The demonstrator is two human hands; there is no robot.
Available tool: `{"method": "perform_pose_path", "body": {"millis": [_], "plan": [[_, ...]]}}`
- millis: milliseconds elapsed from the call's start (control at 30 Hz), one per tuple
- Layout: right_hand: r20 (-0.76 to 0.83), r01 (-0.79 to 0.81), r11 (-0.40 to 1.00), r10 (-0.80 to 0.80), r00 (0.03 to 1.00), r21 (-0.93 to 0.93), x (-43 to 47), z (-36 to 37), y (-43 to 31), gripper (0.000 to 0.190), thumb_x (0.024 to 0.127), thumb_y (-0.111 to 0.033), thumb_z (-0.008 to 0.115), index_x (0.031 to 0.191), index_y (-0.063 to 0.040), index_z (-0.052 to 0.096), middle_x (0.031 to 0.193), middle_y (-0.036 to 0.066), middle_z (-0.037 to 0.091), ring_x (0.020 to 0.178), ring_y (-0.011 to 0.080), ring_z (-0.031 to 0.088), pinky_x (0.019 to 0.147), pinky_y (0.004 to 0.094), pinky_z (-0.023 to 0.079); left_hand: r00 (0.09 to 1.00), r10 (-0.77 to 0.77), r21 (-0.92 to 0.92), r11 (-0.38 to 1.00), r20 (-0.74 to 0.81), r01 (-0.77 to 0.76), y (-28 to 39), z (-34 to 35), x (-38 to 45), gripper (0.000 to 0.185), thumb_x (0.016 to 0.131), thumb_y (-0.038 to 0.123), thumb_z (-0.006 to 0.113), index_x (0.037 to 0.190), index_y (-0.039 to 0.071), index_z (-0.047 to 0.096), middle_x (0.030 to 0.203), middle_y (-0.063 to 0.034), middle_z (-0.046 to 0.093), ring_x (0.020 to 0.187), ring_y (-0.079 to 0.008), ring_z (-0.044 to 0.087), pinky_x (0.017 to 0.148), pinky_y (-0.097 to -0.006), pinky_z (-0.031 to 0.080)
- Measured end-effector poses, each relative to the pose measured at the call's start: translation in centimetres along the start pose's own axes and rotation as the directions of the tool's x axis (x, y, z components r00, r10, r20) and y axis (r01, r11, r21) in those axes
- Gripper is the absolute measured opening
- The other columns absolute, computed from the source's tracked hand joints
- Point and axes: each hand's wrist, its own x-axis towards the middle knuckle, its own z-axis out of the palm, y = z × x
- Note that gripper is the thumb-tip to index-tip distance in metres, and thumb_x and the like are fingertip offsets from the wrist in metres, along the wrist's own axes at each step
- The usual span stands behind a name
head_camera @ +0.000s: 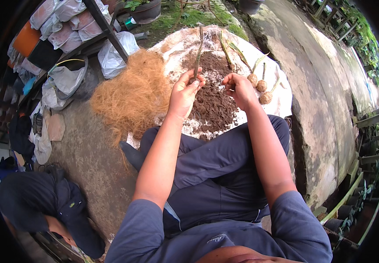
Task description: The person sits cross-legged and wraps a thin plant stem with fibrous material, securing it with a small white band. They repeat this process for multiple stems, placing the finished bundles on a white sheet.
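Observation:
Between the thumb and fingers of my left hand (186, 88) stands a slender dark-green plant cutting (199, 47), upright, with a small dark clump at its base. My right hand (238, 88) hovers just to the right over a heap of dark, moist soil (220, 108). Its fingers are curled; whether they pinch a fine thread is too small to tell. On the white sack sheet (283, 98), right of that hand, lie several leafy cuttings with bases wrapped into fibre balls (265, 97). A long leaf cutting (225, 49) lies above them.
A large pile of loose brown coconut fibre (133, 88) is left of the soil. Behind it are a white plastic bag (118, 49) and a rack of wrapped bundles (69, 23). Another person (41, 200) bends at lower left. A cracked concrete ledge (321, 115) runs along the right.

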Motion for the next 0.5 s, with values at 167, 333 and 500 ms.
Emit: {"method": "perform_pose_path", "body": {"millis": [167,333,500], "plan": [[0.195,0.244,0.897,-0.182,0.964,-0.368,-2.6,3.9,-1.9,0.036,0.105,-0.038,0.059,0.094,-0.004,0.065,0.077,-0.002,0.055,0.068,0.0091,0.046,0.064,0.0269,0.040,1.000,0.015,0.219,0.976,0.004,-0.015,-1.2,-0.2,-0.2,0.045,0.098,-0.007,0.057,0.143,-0.003,0.052,0.124,-0.0080,0.063,0.116,-0.0153,0.061,0.109,-0.0317,0.047],[0.309,0.508,0.715,-0.404,0.861,-0.481,-3.0,5.1,-2.3,0.029,0.104,-0.026,0.060,0.091,0.000,0.066,0.071,0.001,0.057,0.068,0.0122,0.051,0.063,0.0335,0.044,0.999,0.040,0.407,0.913,-0.012,-0.032,-0.5,0.6,-0.5,0.043,0.099,-0.007,0.058,0.141,-0.006,0.052,0.129,-0.0114,0.063,0.113,-0.0151,0.063,0.106,-0.0303,0.050],[0.194,0.470,0.870,-0.441,0.877,-0.150,-1.7,4.0,-1.5,0.025,0.104,-0.023,0.058,0.091,-0.004,0.069,0.070,-0.004,0.054,0.064,0.0051,0.047,0.059,0.0260,0.039,0.995,0.060,0.295,0.955,-0.085,-0.033,-1.1,-0.6,0.3,0.037,0.099,-0.007,0.058,0.136,-0.008,0.054,0.122,-0.0109,0.064,0.111,-0.0163,0.064,0.103,-0.0298,0.053]]}}
